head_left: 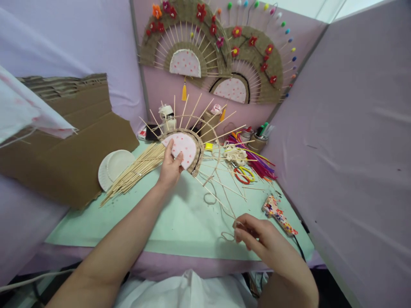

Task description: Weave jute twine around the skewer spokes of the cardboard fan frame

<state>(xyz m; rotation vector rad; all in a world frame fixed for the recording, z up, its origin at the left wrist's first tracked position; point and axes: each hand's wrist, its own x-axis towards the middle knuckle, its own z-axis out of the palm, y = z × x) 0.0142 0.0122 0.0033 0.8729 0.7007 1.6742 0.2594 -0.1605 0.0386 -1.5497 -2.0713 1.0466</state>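
Note:
My left hand (171,166) grips a half-round craft fan (186,149) by its pink spotted centre, thumb on the face. Thin wooden sticks radiate from the fan's cardboard rim, and an arc of twine (219,149) runs across them. From the lower sticks the twine stretches down to my right hand (253,233), whose thumb and fingers are pinched on it. A loose loop of the same twine hangs by those fingertips. The fan is tilted above the table, apart from its surface.
A bundle of sticks (138,169), paper plates (117,167) and a cardboard sheet (64,145) lie left. Scissors (242,175), pipe cleaners (261,164) and a patterned glue gun (278,214) lie right. Decorated fans (257,53) hang on the back wall.

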